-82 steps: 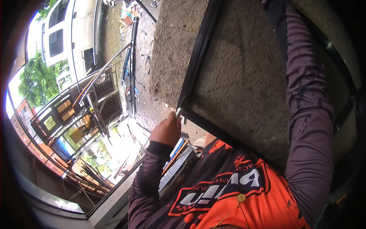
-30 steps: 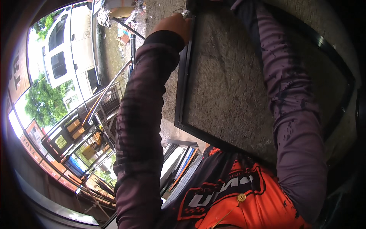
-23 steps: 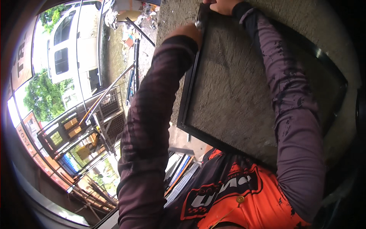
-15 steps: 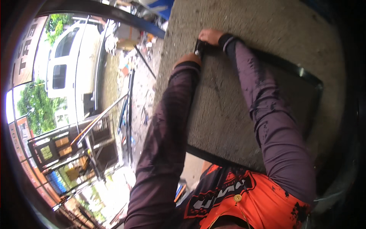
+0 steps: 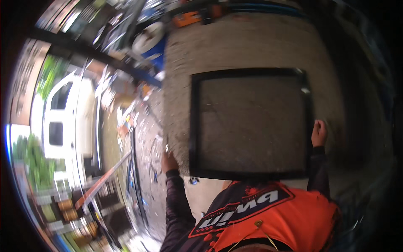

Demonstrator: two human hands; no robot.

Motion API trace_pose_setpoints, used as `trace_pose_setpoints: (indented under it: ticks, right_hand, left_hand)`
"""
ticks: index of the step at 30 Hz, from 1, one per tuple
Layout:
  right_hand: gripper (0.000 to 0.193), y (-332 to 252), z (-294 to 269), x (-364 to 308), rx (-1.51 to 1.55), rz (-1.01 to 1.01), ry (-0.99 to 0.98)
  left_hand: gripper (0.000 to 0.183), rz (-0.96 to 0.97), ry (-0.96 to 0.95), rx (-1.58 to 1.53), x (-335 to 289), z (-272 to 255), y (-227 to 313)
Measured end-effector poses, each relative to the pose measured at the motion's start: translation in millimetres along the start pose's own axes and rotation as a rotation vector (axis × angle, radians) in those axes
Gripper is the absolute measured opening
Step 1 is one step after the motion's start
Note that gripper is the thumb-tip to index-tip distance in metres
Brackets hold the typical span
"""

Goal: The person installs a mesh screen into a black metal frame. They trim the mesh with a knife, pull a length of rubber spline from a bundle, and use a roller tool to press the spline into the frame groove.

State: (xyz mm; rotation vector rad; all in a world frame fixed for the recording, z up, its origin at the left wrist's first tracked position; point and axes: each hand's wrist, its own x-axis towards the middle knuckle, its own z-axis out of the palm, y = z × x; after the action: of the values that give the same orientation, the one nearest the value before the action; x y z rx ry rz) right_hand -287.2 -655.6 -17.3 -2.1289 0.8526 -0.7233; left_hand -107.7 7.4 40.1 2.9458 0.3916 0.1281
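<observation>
The right hand (image 5: 319, 133) is curled against the right edge of a black-framed square panel (image 5: 250, 124), fingers pointing up and lying on the frame's outer side; it looks closed on the frame, though the blur keeps the fingertips from being made out. The left hand (image 5: 169, 161) sits just outside the panel's lower left corner, pressed to the edge of the rough grey slab (image 5: 235, 46) on which the panel lies flat; whether its fingers grip the slab's edge or only rest there cannot be told, since the hand is seen from behind and its fingers are hidden.

Between the two hands the panel spans the whole width, its inside showing the same speckled grey as the slab. Its near edge is cut by the person's orange and black shirt (image 5: 268, 214), which also hides both elbows.

Left of the left hand the ground falls away to a littered yard (image 5: 142, 138), with a white vehicle (image 5: 67, 122) further out and metal railings (image 5: 105, 197) below it. Beyond the slab's far edge, a blue and white container (image 5: 151, 42) is smeared by motion.

Half a second ago both hands met at the panel's far left corner and the panel lay skewed; now they are spread to opposite sides and it lies square.
</observation>
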Motion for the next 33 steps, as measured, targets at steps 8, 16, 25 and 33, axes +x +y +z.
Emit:
trace_pose_setpoints:
  ticks: [8, 16, 25, 33]
  right_hand:
    - [0.049, 16.2, -79.5, -94.8, -0.638, 0.134, 0.034]
    - [0.042, -4.5, -94.3, -141.0, -0.351, 0.115, 0.262]
    - [0.026, 146.1, -188.3, -204.1, 0.032, 0.498, 0.848]
    - [0.034, 197.2, -287.0, -106.0, -0.037, 0.610, 0.698]
  left_hand:
    - [0.042, 0.059, -0.063, -0.018, -7.3, 45.3, -64.1]
    - [0.062, 0.211, 0.155, -0.102, -53.1, 28.4, -103.2]
    - [0.065, 0.140, 0.249, 0.051, -244.0, 143.1, -186.1]
    - [0.056, 0.437, -0.638, 0.022, -360.2, 160.6, -49.6]
